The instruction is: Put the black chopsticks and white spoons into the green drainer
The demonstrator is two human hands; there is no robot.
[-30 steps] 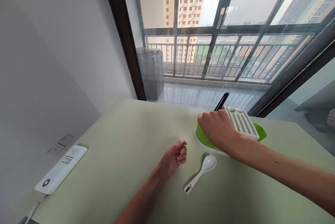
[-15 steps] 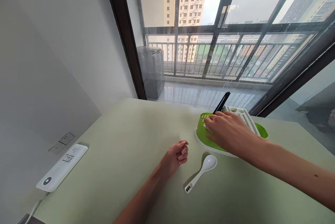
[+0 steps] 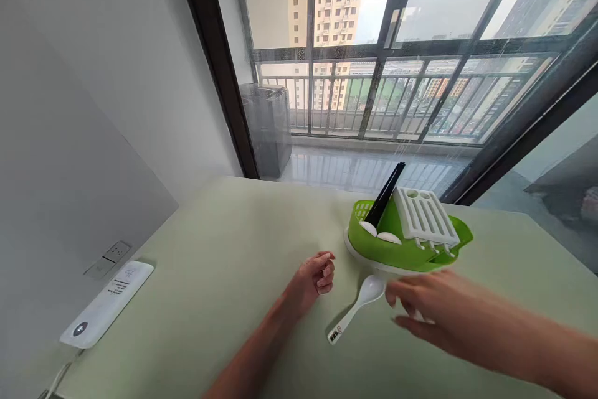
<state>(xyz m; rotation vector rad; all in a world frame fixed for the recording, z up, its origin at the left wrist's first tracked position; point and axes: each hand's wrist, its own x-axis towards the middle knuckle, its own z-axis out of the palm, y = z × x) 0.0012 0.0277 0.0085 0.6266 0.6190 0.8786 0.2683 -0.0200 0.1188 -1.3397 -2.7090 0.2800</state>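
Fingers of right hand [image 3: 423, 315] spread beside glossy white plastic spoon [image 3: 359, 307].

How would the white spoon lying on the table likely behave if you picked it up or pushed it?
The white spoon looks like smooth, glossy plastic or ceramic, so probably stiff and a little slippery. It lies flat on the table, so a push would likely slide or spin it, not roll it. It seems small and light.
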